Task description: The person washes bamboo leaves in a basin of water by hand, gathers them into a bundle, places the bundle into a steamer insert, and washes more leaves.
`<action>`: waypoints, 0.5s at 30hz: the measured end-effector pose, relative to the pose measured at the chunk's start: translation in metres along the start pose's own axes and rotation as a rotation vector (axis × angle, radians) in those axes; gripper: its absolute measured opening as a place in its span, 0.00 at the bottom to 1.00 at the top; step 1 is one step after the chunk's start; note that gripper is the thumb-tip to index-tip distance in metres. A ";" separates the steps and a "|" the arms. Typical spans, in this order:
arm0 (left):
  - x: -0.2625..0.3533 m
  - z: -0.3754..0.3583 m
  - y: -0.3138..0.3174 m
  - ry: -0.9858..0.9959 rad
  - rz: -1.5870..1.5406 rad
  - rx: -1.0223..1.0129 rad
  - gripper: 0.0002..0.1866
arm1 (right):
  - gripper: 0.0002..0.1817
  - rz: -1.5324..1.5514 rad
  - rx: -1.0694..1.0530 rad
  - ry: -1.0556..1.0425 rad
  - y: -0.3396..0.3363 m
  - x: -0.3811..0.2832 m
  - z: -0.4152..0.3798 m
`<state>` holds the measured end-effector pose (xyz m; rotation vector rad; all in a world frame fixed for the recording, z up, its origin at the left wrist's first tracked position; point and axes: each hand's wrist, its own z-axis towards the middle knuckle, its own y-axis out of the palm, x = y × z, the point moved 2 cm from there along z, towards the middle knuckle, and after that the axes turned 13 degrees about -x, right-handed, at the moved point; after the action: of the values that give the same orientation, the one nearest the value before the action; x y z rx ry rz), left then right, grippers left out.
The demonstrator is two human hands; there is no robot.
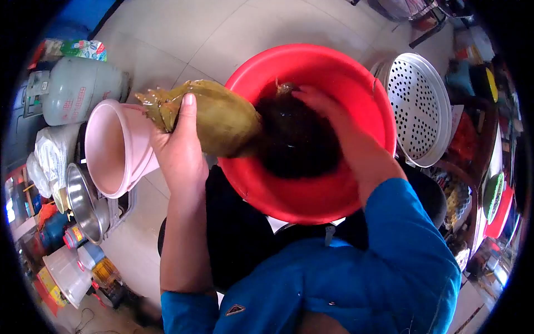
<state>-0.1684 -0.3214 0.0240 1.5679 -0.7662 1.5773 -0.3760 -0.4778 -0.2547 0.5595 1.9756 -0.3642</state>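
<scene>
My left hand (pixel 183 139) grips a thick bundle of olive-brown leaves (pixel 222 117), thumb on top, over the left rim of a large red basin (pixel 311 203). The bundle's ragged, cut ends point left and its rounded end hangs over the basin. Dark liquid (pixel 295 145) fills the basin's bottom. Inside the basin, at the back, my right hand (pixel 322 106) reaches with its fingertips beside a small brownish tip (pixel 286 88) that sticks up from the liquid. Whether those fingers hold it cannot be made out.
Pink buckets (pixel 105 147) stand left of the basin, near a grey gas cylinder (pixel 83 92) and a steel bowl (pixel 83 203). A perforated metal tray (pixel 417 106) leans at the right, beside a wooden shelf (pixel 481 145). A white bucket (pixel 67 273) lies lower left.
</scene>
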 end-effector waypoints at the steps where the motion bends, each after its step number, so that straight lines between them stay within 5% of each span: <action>1: 0.000 0.000 0.001 0.031 0.002 0.003 0.10 | 0.20 -0.007 -0.004 -0.002 -0.002 -0.022 -0.008; 3: -0.003 0.000 0.002 0.037 -0.021 0.035 0.12 | 0.19 0.034 -0.325 -0.047 0.000 -0.095 -0.040; 6: -0.009 0.002 0.002 -0.017 0.000 0.008 0.09 | 0.18 -0.030 -0.424 0.039 0.034 -0.195 -0.097; 7: -0.007 0.000 0.003 -0.005 -0.002 0.013 0.09 | 0.18 -0.016 -0.548 -0.204 0.047 -0.202 -0.094; 11: -0.001 -0.007 0.014 -0.118 -0.036 -0.192 0.11 | 0.17 0.092 -0.482 -0.269 0.083 -0.228 -0.094; 13: -0.005 -0.010 0.009 -0.168 -0.338 -0.301 0.14 | 0.16 0.224 -0.455 -0.249 0.090 -0.231 -0.093; 15: 0.012 -0.018 0.014 0.098 0.118 -0.370 0.15 | 0.17 0.262 -0.407 -0.304 0.093 -0.234 -0.092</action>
<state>-0.1895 -0.3126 0.0362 1.1880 -1.0440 1.4805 -0.3061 -0.4085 -0.0061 0.4599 1.5990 0.1126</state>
